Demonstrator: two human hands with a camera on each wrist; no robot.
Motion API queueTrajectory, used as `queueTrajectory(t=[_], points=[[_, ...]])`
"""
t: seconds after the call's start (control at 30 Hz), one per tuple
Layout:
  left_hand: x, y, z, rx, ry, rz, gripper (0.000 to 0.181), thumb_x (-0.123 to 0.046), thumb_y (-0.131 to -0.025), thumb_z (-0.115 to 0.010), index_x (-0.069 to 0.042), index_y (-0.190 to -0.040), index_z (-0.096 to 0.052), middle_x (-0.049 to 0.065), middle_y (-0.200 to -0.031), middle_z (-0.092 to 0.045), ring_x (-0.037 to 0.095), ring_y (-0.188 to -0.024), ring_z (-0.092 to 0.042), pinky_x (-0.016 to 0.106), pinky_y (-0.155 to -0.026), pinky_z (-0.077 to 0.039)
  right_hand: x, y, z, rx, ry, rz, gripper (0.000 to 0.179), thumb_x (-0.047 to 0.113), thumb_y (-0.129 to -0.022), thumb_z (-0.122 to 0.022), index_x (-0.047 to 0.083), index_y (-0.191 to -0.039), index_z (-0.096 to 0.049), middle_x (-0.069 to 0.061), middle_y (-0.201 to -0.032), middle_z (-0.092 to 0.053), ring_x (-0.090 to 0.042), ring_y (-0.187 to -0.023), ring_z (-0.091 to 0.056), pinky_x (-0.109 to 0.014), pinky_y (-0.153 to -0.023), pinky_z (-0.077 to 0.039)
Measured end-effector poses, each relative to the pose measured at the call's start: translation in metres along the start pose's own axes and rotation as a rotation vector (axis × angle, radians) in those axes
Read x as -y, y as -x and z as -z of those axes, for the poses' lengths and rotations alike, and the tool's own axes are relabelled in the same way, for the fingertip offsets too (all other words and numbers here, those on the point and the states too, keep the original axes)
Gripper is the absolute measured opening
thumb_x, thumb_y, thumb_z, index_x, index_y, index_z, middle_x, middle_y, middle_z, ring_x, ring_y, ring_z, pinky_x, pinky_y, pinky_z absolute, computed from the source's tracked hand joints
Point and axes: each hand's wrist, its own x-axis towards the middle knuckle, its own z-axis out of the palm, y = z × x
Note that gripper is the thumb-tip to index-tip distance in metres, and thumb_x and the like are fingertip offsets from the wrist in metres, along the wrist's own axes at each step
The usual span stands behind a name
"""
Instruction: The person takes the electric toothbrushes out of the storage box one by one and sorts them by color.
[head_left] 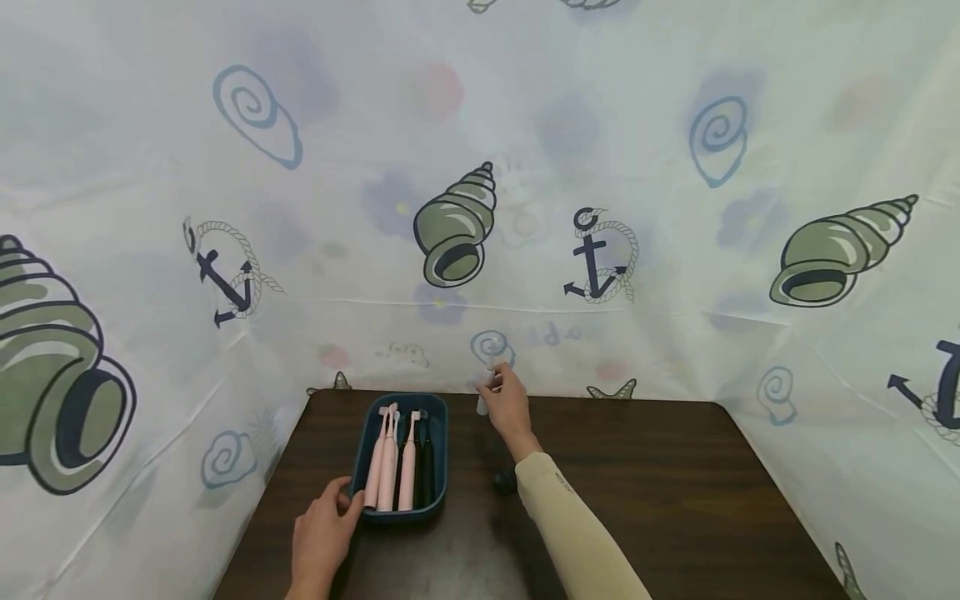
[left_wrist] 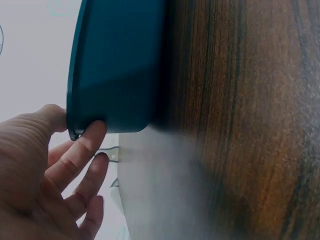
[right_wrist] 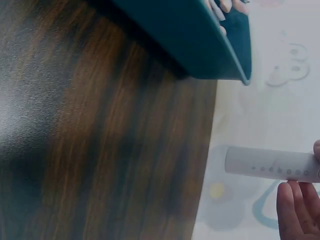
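Right hand [head_left: 510, 408] pinches white handle [right_wrist: 267, 162], held near-upright by tabletop's [head_left: 645, 475] far edge, right of tray [left_wrist: 120, 65]. Left hand [head_left: 324, 533] grips tray rim, near-left corner. Toothbrushes [head_left: 408, 471] inside tray. Handle probably light, stiff, smooth, bit slippery; best taken mid-barrel, thumb opposing fingers. Tray likely rigid; rim gives good hold.
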Motion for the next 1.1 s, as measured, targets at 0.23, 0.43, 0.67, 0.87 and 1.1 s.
queueTrajectory(t=[0.23,0.43,0.67,0.87,1.1], points=[[0.000,0.002,-0.002,0.037,0.083,0.013,0.056,-0.035,-0.106,-0.067,0.004,-0.145,-0.058,0.003,-0.093,-0.073,0.017,-0.071,-0.057,0.033,-0.063,-0.043,-0.013,0.002,-0.005,-0.008,0.020,-0.008,0.033,0.017,-0.100,-0.079,0.006,-0.127,-0.064,-0.011,-0.104,-0.070,-0.028,-0.097,-0.073,-0.043,-0.077,-0.061],[0.000,0.002,-0.002,0.029,0.097,0.008,0.055,-0.035,-0.106,-0.067,0.002,-0.144,-0.059,0.002,-0.091,-0.071,0.017,-0.071,-0.057,0.033,-0.062,-0.041,-0.021,0.004,-0.009,-0.011,0.055,-0.028,0.032,0.019,-0.100,-0.079,0.007,-0.127,-0.064,-0.008,-0.104,-0.070,-0.025,-0.097,-0.072,-0.044,-0.080,-0.059],[0.003,0.000,-0.001,0.038,0.119,0.017,0.052,-0.033,-0.106,-0.065,0.002,-0.145,-0.059,0.003,-0.090,-0.069,0.018,-0.071,-0.056,0.033,-0.062,-0.041,-0.025,0.007,-0.010,-0.018,0.054,-0.053,0.034,0.018,-0.100,-0.080,0.009,-0.128,-0.065,-0.008,-0.104,-0.071,-0.024,-0.091,-0.070,-0.046,-0.080,-0.058],[0.006,0.000,0.000,0.044,0.146,-0.006,0.050,-0.030,-0.106,-0.062,0.001,-0.145,-0.060,0.003,-0.094,-0.070,0.018,-0.073,-0.057,0.034,-0.062,-0.042,-0.026,0.009,-0.013,-0.061,0.059,-0.060,0.028,0.016,-0.098,-0.080,0.012,-0.121,-0.065,-0.007,-0.101,-0.071,-0.023,-0.088,-0.069,-0.044,-0.077,-0.058],[0.009,-0.002,0.003,0.044,0.125,-0.009,0.048,-0.026,-0.102,-0.060,0.001,-0.142,-0.062,0.004,-0.091,-0.066,0.019,-0.074,-0.057,0.034,-0.064,-0.041,-0.024,0.011,-0.018,-0.073,0.065,-0.062,0.027,0.014,-0.098,-0.080,0.010,-0.119,-0.064,-0.009,-0.101,-0.070,-0.023,-0.087,-0.068,-0.045,-0.077,-0.058]])
